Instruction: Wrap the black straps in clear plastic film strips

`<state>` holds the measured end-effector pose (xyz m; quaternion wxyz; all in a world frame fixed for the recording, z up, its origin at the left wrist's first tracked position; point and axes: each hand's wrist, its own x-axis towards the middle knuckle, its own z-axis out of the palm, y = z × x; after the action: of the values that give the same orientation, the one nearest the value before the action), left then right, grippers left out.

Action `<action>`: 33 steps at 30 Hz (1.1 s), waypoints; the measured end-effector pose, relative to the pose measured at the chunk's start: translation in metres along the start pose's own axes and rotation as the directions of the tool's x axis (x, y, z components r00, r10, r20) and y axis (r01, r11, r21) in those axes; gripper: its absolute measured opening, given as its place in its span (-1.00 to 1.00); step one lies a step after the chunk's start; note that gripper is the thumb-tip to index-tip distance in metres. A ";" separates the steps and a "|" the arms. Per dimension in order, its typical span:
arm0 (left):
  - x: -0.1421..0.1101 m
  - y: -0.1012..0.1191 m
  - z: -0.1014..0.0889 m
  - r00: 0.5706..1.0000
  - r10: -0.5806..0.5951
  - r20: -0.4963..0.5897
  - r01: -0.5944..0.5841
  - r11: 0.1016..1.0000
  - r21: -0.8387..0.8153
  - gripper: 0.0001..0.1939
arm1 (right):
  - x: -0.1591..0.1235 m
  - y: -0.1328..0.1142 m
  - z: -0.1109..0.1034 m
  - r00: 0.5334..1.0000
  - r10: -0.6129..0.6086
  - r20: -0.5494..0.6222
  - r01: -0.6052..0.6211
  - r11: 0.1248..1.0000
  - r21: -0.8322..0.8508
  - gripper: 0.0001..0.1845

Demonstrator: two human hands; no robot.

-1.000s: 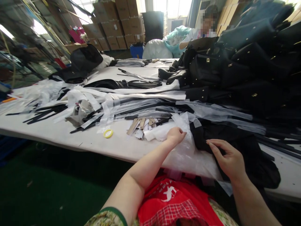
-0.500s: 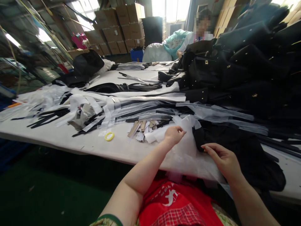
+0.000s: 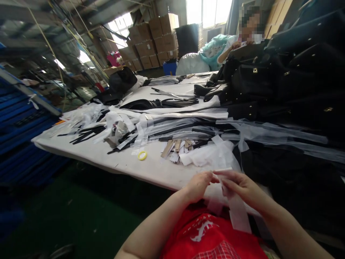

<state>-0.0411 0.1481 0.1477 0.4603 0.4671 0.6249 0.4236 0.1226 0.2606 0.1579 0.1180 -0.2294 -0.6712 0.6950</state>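
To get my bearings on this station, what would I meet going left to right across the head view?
Blue slatted stack, grey crumpled bundle, yellow plastic-looking ring, brown and white flat scraps, left hand, right hand.

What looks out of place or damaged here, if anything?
Nothing looks clearly spilled or broken. Untidy, though: the cardboard scraps lie jumbled, with white sheeting crumpled beside them, and the yellow ring lies apart near the table's edge. The translucent strip hanging from the right hand shows no tear.
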 end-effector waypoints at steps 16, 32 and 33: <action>0.003 0.014 -0.002 0.939 -0.146 -0.312 -0.097 0.758 -0.646 -0.63 | -0.002 0.019 0.019 0.982 0.109 0.156 -0.077 0.978 -0.196 -0.48; -0.050 -0.014 -0.056 0.787 -0.273 -0.554 -0.117 0.815 -0.568 -0.63 | 0.107 -0.010 -0.024 0.894 0.213 -0.394 -0.053 0.924 0.380 -0.79; -0.068 -0.017 -0.072 0.763 -0.257 -0.593 -0.125 0.842 -0.525 -0.64 | 0.127 -0.014 -0.040 0.844 0.242 -0.479 -0.028 0.911 0.411 -0.84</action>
<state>-0.1053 0.0709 0.1590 0.3446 0.1223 0.6168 0.6970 0.0295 0.3565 0.1518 0.2875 -0.4280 -0.4446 0.7325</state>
